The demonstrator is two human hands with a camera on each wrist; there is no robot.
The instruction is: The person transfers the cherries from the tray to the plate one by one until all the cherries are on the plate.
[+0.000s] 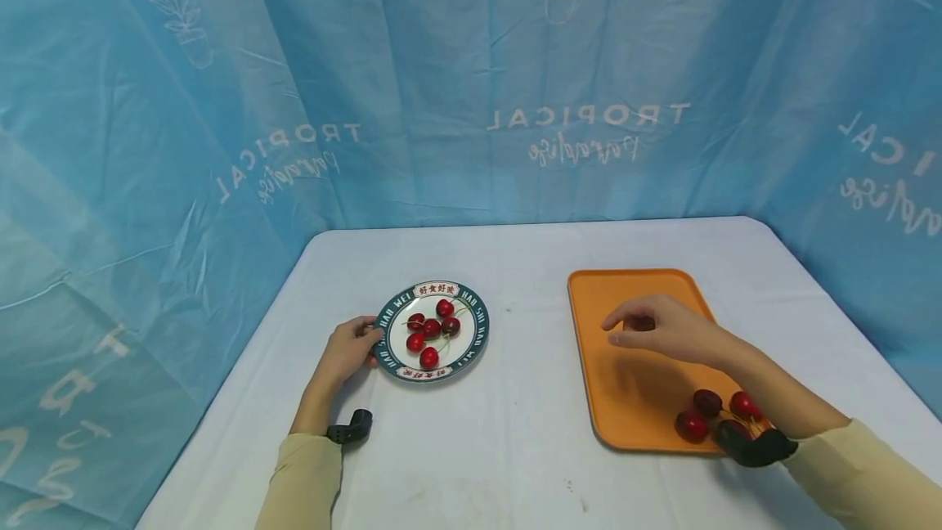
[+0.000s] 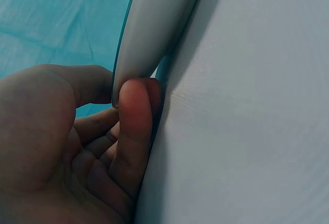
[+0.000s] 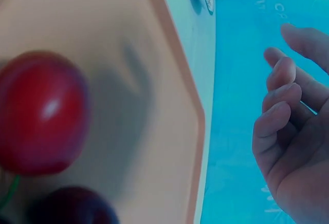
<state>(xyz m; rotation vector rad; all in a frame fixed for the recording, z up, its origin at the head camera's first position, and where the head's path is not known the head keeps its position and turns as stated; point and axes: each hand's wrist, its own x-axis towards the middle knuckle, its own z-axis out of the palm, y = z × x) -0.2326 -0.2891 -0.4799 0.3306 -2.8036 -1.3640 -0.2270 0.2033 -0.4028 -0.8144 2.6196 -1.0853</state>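
Note:
A white plate [image 1: 472, 339] with a dark green lettered rim carries several red cherries [image 1: 431, 329]. My left hand [image 1: 349, 352] pinches the plate's left edge; in the left wrist view the thumb lies on the rim and fingers [image 2: 134, 116] sit beneath it. Over an orange tray [image 1: 603, 383] hovers my right hand [image 1: 666, 330], fingers loosely bent, nothing between them. Several cherries [image 1: 693, 426] lie at the tray's near right corner, partly covered by the right wrist. One cherry [image 3: 43, 112] looms large in the right wrist view.
A white cloth covers the table [image 1: 515, 448], with small dark marks near its front. Blue printed curtains [image 1: 471, 88] hang behind it and at both sides. Black straps with cameras [image 1: 353, 428] are on the wrists.

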